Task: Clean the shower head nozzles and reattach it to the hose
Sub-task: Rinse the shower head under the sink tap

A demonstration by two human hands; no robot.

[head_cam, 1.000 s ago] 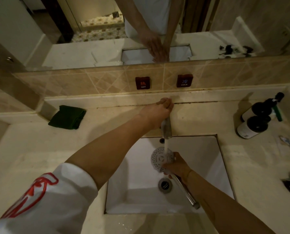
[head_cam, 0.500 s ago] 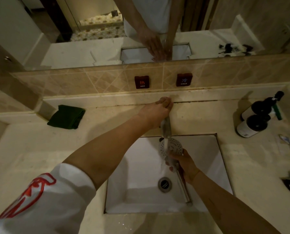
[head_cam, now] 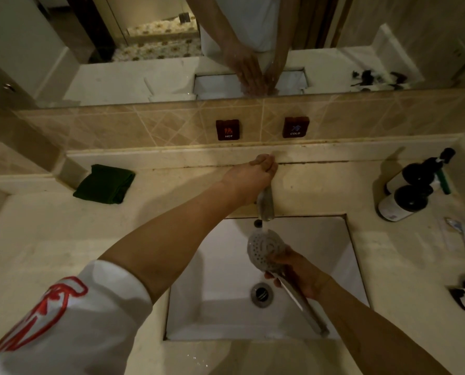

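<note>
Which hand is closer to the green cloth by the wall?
The left hand. It grips the tap handle, off to the right of the green cloth. The right hand is farther, down over the sink, holding the shower head.

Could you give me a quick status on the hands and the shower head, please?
Left hand grips the tap handle. Right hand holds the shower head under the tap's stream, over the sink. Nothing in the way.
</note>
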